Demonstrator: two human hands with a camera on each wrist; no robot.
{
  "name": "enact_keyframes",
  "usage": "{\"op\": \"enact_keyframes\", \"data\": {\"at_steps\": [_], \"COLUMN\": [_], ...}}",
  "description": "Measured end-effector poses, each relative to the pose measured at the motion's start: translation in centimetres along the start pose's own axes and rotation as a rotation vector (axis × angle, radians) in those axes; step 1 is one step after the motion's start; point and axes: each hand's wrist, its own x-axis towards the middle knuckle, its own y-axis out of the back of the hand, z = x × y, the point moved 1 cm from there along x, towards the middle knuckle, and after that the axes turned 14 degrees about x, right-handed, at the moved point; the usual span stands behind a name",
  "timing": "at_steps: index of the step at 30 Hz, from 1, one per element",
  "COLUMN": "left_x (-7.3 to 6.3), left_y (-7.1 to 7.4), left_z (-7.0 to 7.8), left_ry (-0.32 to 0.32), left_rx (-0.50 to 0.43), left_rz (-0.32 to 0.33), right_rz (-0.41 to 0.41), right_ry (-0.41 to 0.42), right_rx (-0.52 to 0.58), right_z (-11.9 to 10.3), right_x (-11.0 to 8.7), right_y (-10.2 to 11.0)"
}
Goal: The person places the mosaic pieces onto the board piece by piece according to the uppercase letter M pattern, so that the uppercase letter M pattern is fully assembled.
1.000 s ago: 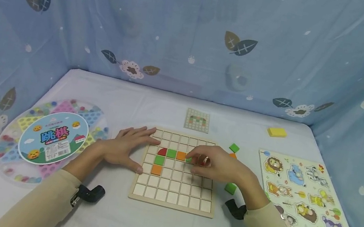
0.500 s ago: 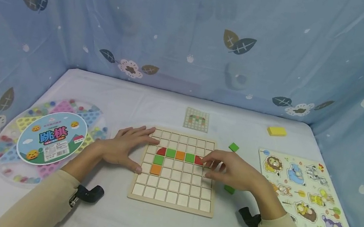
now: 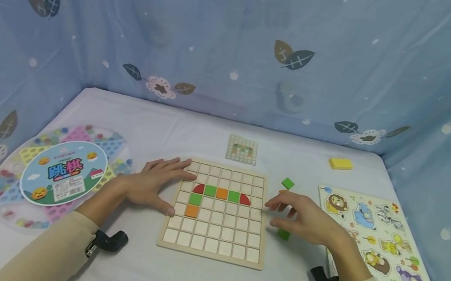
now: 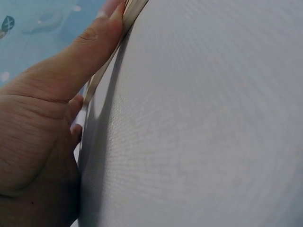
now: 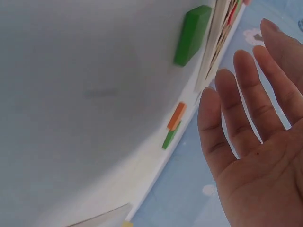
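Observation:
A wooden grid board (image 3: 212, 246) lies in the middle of the table in the head view. Across one row sit a red rounded tile (image 3: 198, 188), a green tile (image 3: 210, 191), an orange tile (image 3: 222, 193), another green tile (image 3: 233, 196) and a second red rounded tile (image 3: 245, 199). Green and orange squares continue down the left column. With fingers spread, my left hand (image 3: 153, 184) touches the board's left edge. My right hand (image 3: 306, 218) hovers empty just off the right edge, fingers relaxed, near loose green (image 5: 193, 35) and orange (image 5: 177, 116) tiles.
Behind the board lies a small pattern card (image 3: 242, 150). A round Chinese checkers set (image 3: 121, 148) is at the left. An animal puzzle board (image 3: 377, 220) lies at the right, partly under the right forearm, with a yellow block (image 3: 340, 164) beyond it.
My right hand has left the second red rounded tile in the row's right end and moved right, off the board. The left hand has stayed at the board's edge.

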Motion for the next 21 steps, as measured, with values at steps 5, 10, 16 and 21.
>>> {"op": "enact_keyframes", "data": {"at_steps": [5,10,16,21], "left_x": [-0.1,0.0,0.0,-0.1], "left_y": [-0.1,-0.2,0.0,0.0], "left_z": [-0.1,-0.2,0.0,0.0], "left_ry": [-0.002,0.004,-0.004,0.002], "left_rx": [-0.004,-0.004,-0.013,-0.016], "left_rz": [0.003,0.004,0.005,0.001], "right_rz": [0.021,0.032,0.041,0.027], "right_ry": [-0.045,-0.062,-0.07,-0.065], "right_rx": [-0.018,-0.014,-0.021,-0.018], "right_z": [0.4,0.8,1.1,1.3], "right_x": [-0.9,-1.6,-2.3,-2.6], "right_y": [0.3,0.5,0.8,0.7]}}
